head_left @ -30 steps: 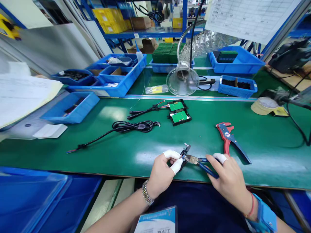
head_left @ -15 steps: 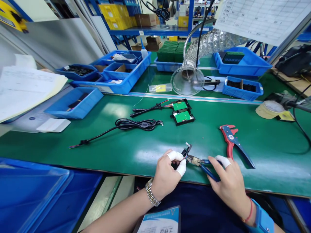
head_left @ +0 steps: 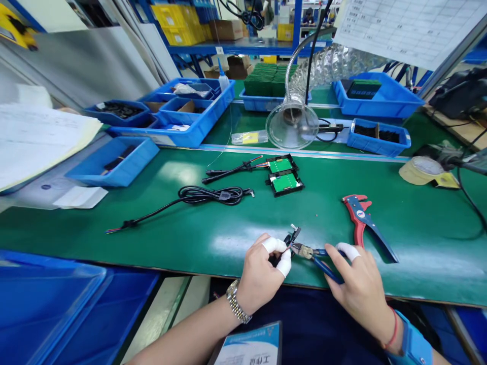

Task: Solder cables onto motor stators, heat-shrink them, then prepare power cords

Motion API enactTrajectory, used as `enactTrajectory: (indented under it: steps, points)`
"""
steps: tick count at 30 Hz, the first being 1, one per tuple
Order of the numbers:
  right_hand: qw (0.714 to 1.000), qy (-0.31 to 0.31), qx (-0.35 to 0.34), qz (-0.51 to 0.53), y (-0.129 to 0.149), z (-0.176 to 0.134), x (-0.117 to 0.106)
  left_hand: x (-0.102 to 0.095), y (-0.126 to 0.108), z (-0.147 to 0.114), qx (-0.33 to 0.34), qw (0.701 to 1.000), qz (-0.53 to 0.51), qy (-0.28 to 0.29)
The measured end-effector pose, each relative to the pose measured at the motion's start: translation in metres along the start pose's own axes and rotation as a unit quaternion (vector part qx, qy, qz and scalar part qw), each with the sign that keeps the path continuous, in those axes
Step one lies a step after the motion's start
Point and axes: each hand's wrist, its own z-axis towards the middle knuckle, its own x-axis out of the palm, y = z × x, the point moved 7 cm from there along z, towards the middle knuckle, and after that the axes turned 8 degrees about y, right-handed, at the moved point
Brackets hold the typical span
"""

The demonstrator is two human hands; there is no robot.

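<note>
My left hand (head_left: 264, 263), with white covers on thumb and forefinger, pinches a black cable (head_left: 292, 238) near the front edge of the bench. Thin coloured wires show at its fingertips, and a small white connector sits at the cable's far end. In my right hand (head_left: 355, 281) are blue-handled cutting pliers (head_left: 314, 256), their handles somewhat apart. The jaws are at the wires beside my left fingertips; whether they are closed on a wire cannot be made out. A red and blue wire stripper (head_left: 363, 223) lies just beyond my right hand.
A coiled black cable (head_left: 211, 195) lies on the green bench (head_left: 163, 248). Two green circuit boards in black housings (head_left: 285, 182) lie behind my hands. Blue bins (head_left: 114, 162) stand left, a clear fume hood (head_left: 292, 126) at the back, a tape roll (head_left: 420, 170) right.
Both hands, the cable and the pliers hold almost the same position. The whole view has shifted very slightly.
</note>
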Motion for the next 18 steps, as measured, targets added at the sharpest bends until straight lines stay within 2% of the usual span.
enactTrajectory:
  steps: [7, 12, 15, 18]
  points:
    - [0.998, 0.025, 0.01, 0.05, -0.004, -0.007, 0.013, 0.0, -0.001, 0.001, -0.004, 1.0, 0.01, 0.006]
    - [0.98, 0.03, 0.075, 0.184, -0.013, -0.009, 0.017, 0.0, 0.0, 0.002, -0.022, 1.0, 0.002, 0.012]
    - [0.965, 0.03, 0.119, 0.233, -0.025, -0.005, 0.01, 0.0, 0.005, 0.004, -0.062, 0.997, -0.033, 0.029]
    - [0.972, 0.056, 0.137, 0.184, -0.036, -0.001, 0.005, 0.004, 0.01, 0.006, -0.116, 0.987, -0.089, 0.07]
